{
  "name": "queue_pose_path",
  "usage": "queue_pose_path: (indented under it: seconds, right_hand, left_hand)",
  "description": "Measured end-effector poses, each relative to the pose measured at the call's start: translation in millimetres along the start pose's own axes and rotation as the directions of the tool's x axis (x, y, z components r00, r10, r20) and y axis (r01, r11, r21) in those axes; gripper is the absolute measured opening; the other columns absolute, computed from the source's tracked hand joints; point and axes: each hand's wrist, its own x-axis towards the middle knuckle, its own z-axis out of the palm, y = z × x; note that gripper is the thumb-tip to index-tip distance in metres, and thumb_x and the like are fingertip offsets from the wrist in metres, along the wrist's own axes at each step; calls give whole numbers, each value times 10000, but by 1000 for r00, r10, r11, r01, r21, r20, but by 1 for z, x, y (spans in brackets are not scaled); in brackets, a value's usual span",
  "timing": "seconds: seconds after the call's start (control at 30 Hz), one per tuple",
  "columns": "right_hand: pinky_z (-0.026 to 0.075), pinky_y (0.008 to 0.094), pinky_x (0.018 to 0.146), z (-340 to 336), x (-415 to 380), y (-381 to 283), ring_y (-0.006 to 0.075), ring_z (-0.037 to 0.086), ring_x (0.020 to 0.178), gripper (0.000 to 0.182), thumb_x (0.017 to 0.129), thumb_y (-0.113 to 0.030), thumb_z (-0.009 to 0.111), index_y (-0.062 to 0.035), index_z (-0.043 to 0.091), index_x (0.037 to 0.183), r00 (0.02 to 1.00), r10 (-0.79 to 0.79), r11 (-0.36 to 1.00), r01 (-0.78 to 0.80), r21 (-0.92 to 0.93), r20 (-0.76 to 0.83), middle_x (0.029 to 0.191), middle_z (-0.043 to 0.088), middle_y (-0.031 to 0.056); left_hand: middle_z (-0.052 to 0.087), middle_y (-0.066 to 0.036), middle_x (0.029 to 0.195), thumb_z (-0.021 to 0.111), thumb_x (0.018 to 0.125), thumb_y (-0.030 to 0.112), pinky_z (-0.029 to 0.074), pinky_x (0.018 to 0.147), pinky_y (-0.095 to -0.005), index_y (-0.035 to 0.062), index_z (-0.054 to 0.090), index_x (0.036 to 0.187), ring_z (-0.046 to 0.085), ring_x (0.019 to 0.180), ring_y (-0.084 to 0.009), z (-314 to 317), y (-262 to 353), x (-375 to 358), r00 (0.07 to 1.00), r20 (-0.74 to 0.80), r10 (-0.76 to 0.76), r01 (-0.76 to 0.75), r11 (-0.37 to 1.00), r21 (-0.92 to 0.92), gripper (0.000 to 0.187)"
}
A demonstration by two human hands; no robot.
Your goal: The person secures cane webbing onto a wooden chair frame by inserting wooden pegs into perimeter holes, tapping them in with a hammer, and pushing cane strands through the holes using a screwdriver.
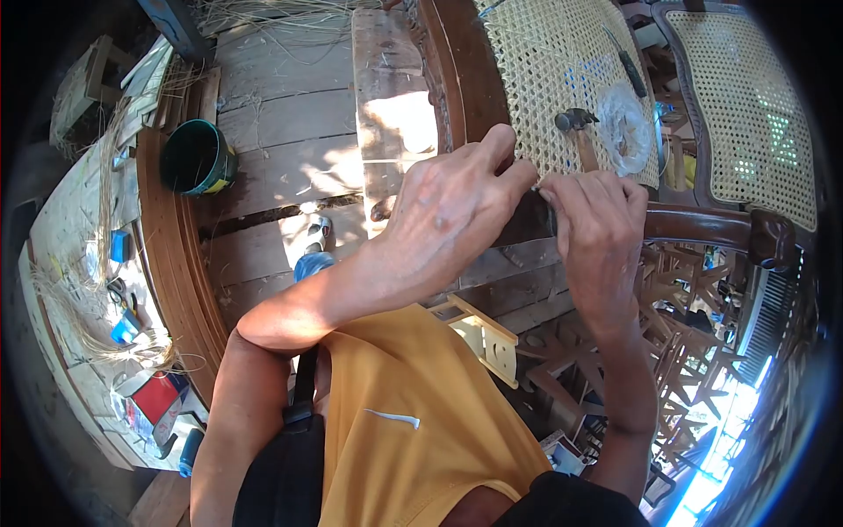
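Observation:
My left hand [461, 202] is closed, thumb and fingers pinched at the near corner of a woven cane panel [540, 66] in a dark wooden frame [474, 79]. Right beside it, my right hand [599, 220] is closed too, its fingers bent over the frame's near edge. A tiny pale bit shows between the two hands; what each one grips is hidden by the fingers. Just beyond my right hand, a hammer [576, 123] lies on the cane. A clear plastic bag [623, 132] and a dark-handled pointed tool [631, 74] are next to it.
A second cane panel [738, 105] stands at right. On the plank floor [281, 105] at left are a dark green bucket [221, 171] and stacked boards [171, 255]. Loose cane strands [105, 342], blue objects and a red item [156, 400] lie farther left. Wooden pieces [694, 307] crowd the right.

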Motion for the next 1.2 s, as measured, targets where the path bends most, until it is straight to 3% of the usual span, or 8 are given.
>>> queue_pose_path:
  seconds: [0.43, 0.53, 0.83, 0.9, 0.97, 1.0, 1.07, 1.2]
  right_hand:
    - [442, 409, 840, -12, 11, 4, 264, 612, 845, 92, 788, -6, 647, -54, 639, 866, 994, 23, 990, -37, 136, 105, 812, 640, 98]
    - [442, 404, 829, -13, 7, -1, 274, 607, 856, 83, 788, -18, 624, -49, 627, 865, 986, 135, 974, -149, 170, 94, 820, 636, 107]
    - [471, 410, 899, -14, -1, 1, 267, 612, 910, 113, 798, -30, 642, -33, 650, 910, 993, -21, 996, 10, 93, 118, 844, 647, 116]
    - [486, 424, 910, -19, -18, -5, 271, 622, 969, 177, 825, -41, 663, -11, 662, 1000, 984, -25, 991, 47, 122, -178, 902, 667, 124]
    - [514, 448, 926, -25, -67, -10, 305, 635, 1074, 327, 881, -95, 698, -4, 651, 1192, 944, 137, 968, -63, 242, -301, 1086, 683, 138]
    - [521, 456, 916, -17, -79, -4, 328, 640, 1051, 331, 896, -107, 687, -13, 641, 1210, 913, 342, 932, -299, 206, -221, 1110, 674, 145]
    - [534, 472, 897, 4, -97, 3, 375, 648, 1005, 340, 925, -132, 664, -31, 621, 1246, 696, 713, 702, -707, 92, -91, 1158, 657, 159]
    - [513, 499, 851, 37, -120, 15, 426, 628, 995, 384, 972, -171, 610, -33, 555, 1327, 625, 773, 617, -780, 106, 106, 1193, 630, 205]
  left_hand:
    - [561, -56, 845, 745, 824, 107, 501, 594, -390, 67, 686, 913, 630, 690, -263, 5, 0, -1, 999, -28, -34, 34, 999, -12, 114]
    - [563, -61, 848, 740, 836, 108, 506, 591, -394, 68, 694, 917, 634, 699, -275, 5, -2, -1, 1000, -26, -1, 2, 1000, 6, 102]
    - [586, -70, 868, 734, 866, 113, 522, 609, -419, 66, 700, 928, 652, 708, -301, 2, 4, 1, 1000, 1, -12, 12, 998, 68, 85]
    - [587, -70, 864, 734, 868, 111, 522, 608, -415, 68, 701, 929, 652, 698, -302, 0, 7, 2, 1000, 0, -16, 16, 999, 41, 81]
    - [592, -66, 862, 737, 868, 109, 521, 604, -408, 70, 706, 944, 657, 700, -296, 1, 6, 1, 999, 10, -38, 38, 999, 36, 91]
    - [593, -66, 861, 736, 869, 109, 520, 606, -407, 72, 708, 945, 656, 703, -294, 1, 7, 1, 999, 17, -49, 48, 998, 47, 90]
    - [594, -64, 857, 735, 870, 110, 518, 609, -405, 76, 712, 948, 654, 707, -289, 0, 9, 2, 997, 34, -62, 59, 995, 81, 88]
    - [604, -57, 867, 732, 873, 110, 512, 616, -392, 91, 722, 953, 648, 709, -272, -1, 12, 2, 996, 47, -72, 67, 993, 98, 83]
